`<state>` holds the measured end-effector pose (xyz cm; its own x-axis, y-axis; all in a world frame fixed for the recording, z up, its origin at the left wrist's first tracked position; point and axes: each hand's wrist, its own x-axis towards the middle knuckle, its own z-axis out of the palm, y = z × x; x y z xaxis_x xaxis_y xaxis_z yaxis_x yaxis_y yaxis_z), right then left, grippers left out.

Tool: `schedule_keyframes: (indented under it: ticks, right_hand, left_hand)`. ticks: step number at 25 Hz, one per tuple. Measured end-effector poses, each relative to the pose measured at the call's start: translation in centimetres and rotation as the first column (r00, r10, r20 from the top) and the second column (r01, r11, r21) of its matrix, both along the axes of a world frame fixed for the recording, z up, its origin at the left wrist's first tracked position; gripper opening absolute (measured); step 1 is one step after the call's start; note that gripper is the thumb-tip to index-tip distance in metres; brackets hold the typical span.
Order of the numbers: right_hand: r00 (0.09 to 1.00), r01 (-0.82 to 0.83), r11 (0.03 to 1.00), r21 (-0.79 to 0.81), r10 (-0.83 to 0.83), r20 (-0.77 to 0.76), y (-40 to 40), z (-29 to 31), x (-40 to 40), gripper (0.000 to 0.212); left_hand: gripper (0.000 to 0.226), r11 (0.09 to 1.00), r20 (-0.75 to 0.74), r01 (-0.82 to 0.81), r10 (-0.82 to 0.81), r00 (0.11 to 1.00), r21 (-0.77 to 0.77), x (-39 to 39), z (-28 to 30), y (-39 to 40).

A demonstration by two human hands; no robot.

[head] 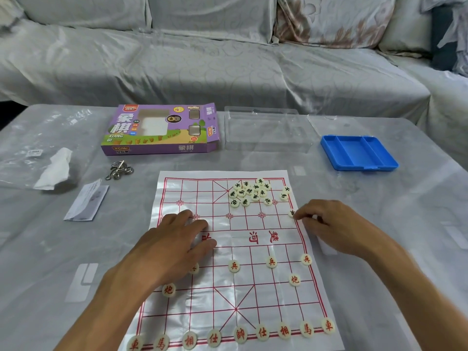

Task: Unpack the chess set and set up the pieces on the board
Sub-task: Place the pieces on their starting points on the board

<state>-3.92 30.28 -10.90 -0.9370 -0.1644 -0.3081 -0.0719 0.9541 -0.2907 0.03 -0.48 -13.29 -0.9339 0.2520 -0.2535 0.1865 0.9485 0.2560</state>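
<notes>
We saw the paper board point(235, 262) lying flat on the grey table point(50, 249), and we place everything else from it. Along the board's near edge stood a full row of red-lettered pieces point(240, 334), with two red cannons and the soldiers point(271, 262) a little farther in. In the board's far right part lay a loose heap of black-lettered pieces point(249, 192), with two more black pieces point(285, 193) just beside the heap toward the right edge.

Our left hand point(174, 245) lay palm down on the board's left half, fingers straight and spread, pressing the sheet; it partly covered one soldier. Our right hand point(326, 224) hovered at the board's right edge, its fingertips point(297, 216) pinching a single black piece point(292, 213) right on the border line.

Beyond the board's far edge lay the purple box point(162, 130), a clear plastic lid point(266, 130) and, farther right, a blue tray point(358, 153). Left of the board we saw a folded leaflet point(87, 201), metal rings point(119, 171) and a crumpled tissue point(54, 171).
</notes>
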Motion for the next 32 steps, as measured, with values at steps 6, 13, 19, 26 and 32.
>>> schedule_keyframes:
  ticks: [6, 13, 19, 26, 32]
  right_hand:
    - [0.982, -0.117, 0.967, 0.228, 0.079, 0.172, -1.3, 0.5, 2.0, 0.05]
    - [0.966, -0.133, 0.955, 0.267, 0.065, 0.25, -1.2, 0.9, 2.3, 0.061]
    - [0.962, -0.137, 0.959, 0.249, 0.069, 0.265, -1.0, 0.6, 2.3, 0.06]
    - [0.986, 0.015, 0.992, 0.121, -0.035, 0.161, -1.0, 1.1, 1.9, 0.044]
    - [0.969, 0.053, 0.989, -0.14, -0.085, -0.234, -4.1, -0.4, -2.9, 0.031]
  left_hand:
    - [0.045, 1.0, 0.009, 0.011, -0.011, 1.0, 0.0, 0.0, 0.0, -0.2]
    - [0.049, 1.0, 0.028, 0.007, -0.007, 1.0, -0.001, 0.1, 0.3, 0.0]
    - [0.044, 1.0, 0.005, 0.006, -0.006, 1.0, 0.004, 0.1, 0.1, -0.2]
    - [0.043, 0.999, 0.021, 0.012, -0.013, 1.0, 0.033, -0.2, -0.3, -0.6]
    - [0.04, 0.993, 0.002, -0.044, 0.044, 0.999, 0.106, -0.4, -0.2, -0.7]
